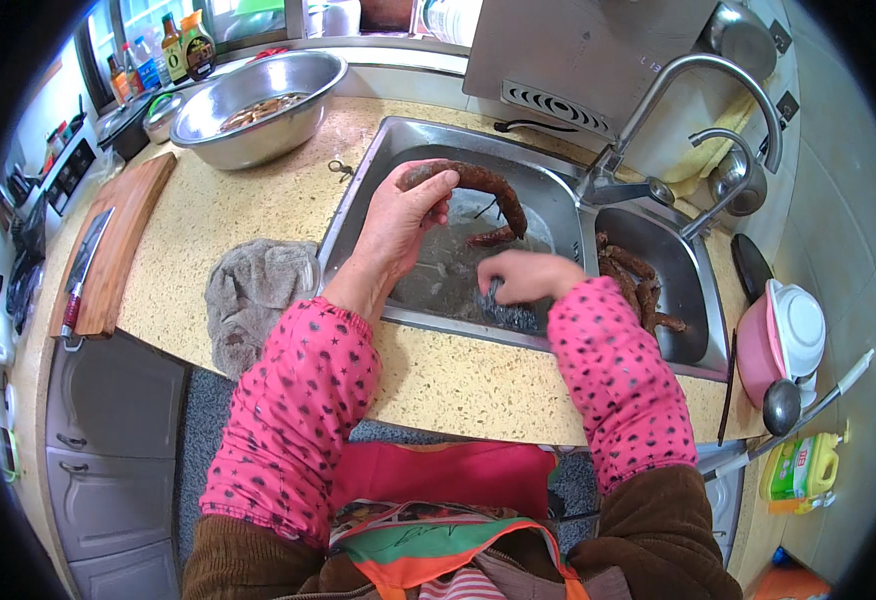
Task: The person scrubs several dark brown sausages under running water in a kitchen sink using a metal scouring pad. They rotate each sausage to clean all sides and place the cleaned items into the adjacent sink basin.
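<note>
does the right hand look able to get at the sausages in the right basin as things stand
Probably yes: the right hand is in the left basin on a scrubber, and only the low divider separates it from the sausages; nothing covers them.

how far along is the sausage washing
Done: several dark sausages lie piled in the right basin. In hand: the left hand holds a curved sausage over the left basin, and the right hand grips a steel scourer. Left: another sausage in the water, perhaps more in the steel bowl.
</note>
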A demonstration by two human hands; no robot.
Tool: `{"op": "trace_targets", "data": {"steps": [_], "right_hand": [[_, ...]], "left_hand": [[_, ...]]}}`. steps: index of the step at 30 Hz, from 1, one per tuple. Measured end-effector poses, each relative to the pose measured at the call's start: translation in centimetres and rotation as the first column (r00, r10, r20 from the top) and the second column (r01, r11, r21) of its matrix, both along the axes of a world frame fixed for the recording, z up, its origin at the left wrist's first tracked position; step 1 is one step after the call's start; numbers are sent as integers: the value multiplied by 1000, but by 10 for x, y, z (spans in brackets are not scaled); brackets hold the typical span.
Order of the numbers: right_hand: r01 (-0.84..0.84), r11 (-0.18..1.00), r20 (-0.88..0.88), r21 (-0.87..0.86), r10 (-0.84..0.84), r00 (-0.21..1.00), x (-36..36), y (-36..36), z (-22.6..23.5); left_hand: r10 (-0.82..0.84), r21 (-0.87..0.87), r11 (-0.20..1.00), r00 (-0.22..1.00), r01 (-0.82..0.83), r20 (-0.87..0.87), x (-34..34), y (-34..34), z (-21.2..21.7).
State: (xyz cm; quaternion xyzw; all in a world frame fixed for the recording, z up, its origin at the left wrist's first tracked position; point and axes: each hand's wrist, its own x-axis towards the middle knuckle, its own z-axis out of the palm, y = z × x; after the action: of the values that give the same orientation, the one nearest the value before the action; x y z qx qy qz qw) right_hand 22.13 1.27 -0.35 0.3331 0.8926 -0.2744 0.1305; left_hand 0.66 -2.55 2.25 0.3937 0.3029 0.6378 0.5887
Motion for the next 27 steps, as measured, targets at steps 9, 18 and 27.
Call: {"op": "trace_targets", "data": {"steps": [9, 18, 27], "right_hand": [[388, 887, -779, 252, -52, 625, -4, -41, 87], [439, 649, -734, 622, 288, 615, -50, -23, 52], [623, 573, -803, 532, 109, 586, -30, -25, 62]], "left_hand": [[-107, -123, 986, 993, 112, 42, 4, 8, -14], [-191, -189, 958, 972, 215, 134, 19, 3, -21], [-275, -110, 959, 949, 260, -154, 23, -8, -18]]}}
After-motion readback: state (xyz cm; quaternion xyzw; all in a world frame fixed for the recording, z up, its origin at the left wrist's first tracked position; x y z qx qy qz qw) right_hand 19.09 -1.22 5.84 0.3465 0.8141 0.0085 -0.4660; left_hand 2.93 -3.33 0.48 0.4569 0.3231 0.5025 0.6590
